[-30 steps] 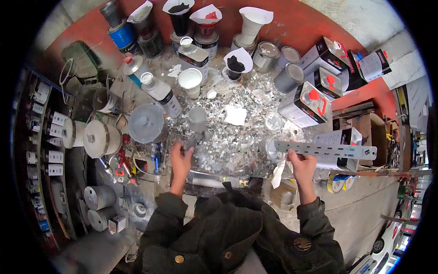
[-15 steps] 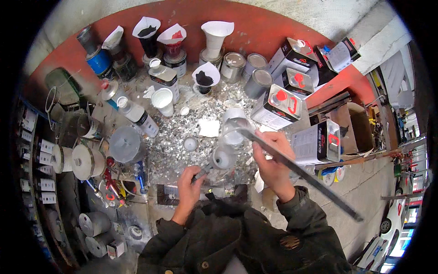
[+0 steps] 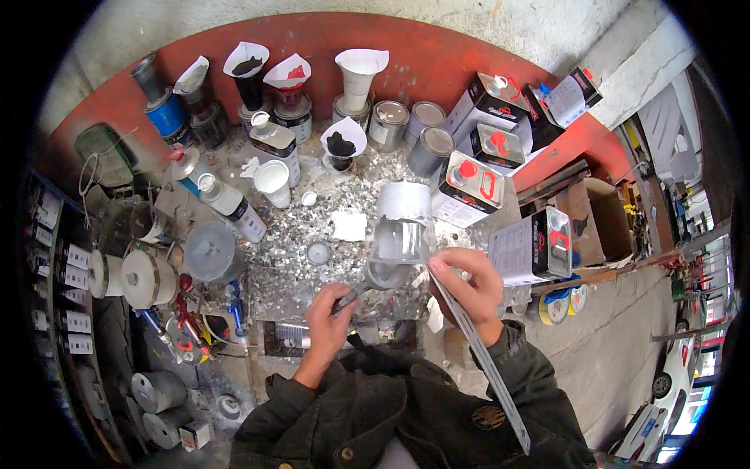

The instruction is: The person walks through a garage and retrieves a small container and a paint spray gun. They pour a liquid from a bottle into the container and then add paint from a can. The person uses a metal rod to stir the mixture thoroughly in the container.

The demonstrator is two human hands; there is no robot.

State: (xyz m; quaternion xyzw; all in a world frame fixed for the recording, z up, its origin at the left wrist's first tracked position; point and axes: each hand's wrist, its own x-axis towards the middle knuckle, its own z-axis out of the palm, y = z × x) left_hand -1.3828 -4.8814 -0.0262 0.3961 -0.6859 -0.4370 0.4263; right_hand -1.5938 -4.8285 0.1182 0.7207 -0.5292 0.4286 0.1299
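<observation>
Between left hand (image 3: 328,313) and right hand (image 3: 469,289), spray gun (image 3: 388,258).

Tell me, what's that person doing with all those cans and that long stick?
A person stands at a paint-spattered bench crowded with tins and paper funnels. The left hand grips a handle at the base of a clear cup. The right hand holds a long flat metal strip slanting back toward the person's jacket, its top end beside the cup. Whether it dips inside is unclear.
</observation>
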